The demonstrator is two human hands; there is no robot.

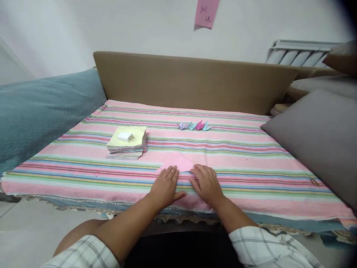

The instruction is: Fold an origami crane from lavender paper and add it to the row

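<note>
One left hand (165, 186): fingers flat on the pink paper (178, 160), pressing, not grasping.
One right hand (206, 185): curled at its right corner; cannot tell whether it pinches.
Pink paper: one triangular piece on the striped cloth (245, 158); might crease crookedly if a hand slips or the soft cloth rucks.
Paper stack (126, 149): one, uneven; a knock could spill it.
White plug (124, 136): one, atop the stack.
Folded cranes (199, 125): four, in a row.
Pink note (205, 13): one, beyond.

The bare left hand (165, 187) lies palm down, fingers nearly straight, thumb spread inward. Just right of the left hand, the bare right hand (206, 184) arches, fingers bent, thumb apart. Bare forearms (129, 225) emerge from white, dark-checked cloth sleeves (258, 243).
</note>
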